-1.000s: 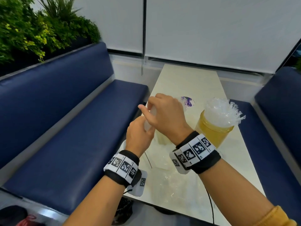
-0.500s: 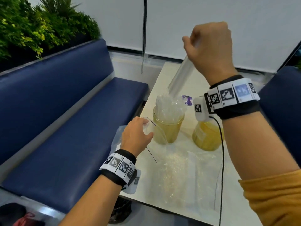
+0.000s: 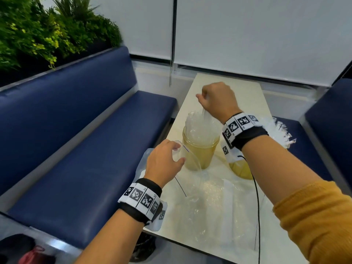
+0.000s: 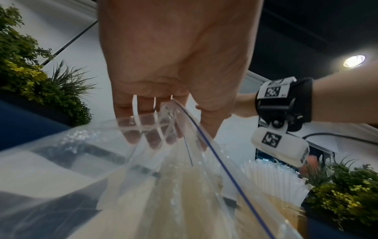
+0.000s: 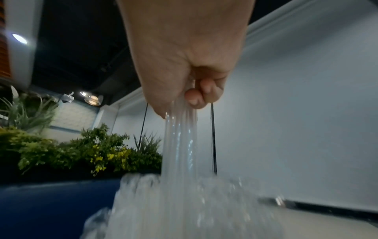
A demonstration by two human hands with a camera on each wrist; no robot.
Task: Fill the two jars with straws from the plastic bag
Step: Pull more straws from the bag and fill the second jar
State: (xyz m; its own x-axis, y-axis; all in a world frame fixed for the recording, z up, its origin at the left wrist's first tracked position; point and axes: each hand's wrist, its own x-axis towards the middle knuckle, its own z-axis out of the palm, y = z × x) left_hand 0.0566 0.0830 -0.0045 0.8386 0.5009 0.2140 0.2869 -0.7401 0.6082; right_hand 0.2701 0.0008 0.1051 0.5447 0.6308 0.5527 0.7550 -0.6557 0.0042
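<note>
This is looking like a café or a small restaurant, seen at a booth. Two dark blue padded benches (image 3: 82, 119) are facing each other across a narrow cream table (image 3: 245, 92) in the middle of the frame. Green plants (image 3: 38, 31) are filling a planter behind the bench at the upper left. White roller blinds (image 3: 257, 31) are covering the windows at the top.

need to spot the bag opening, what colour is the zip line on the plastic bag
Dark blue zip line, clearest in the left wrist view.
</note>
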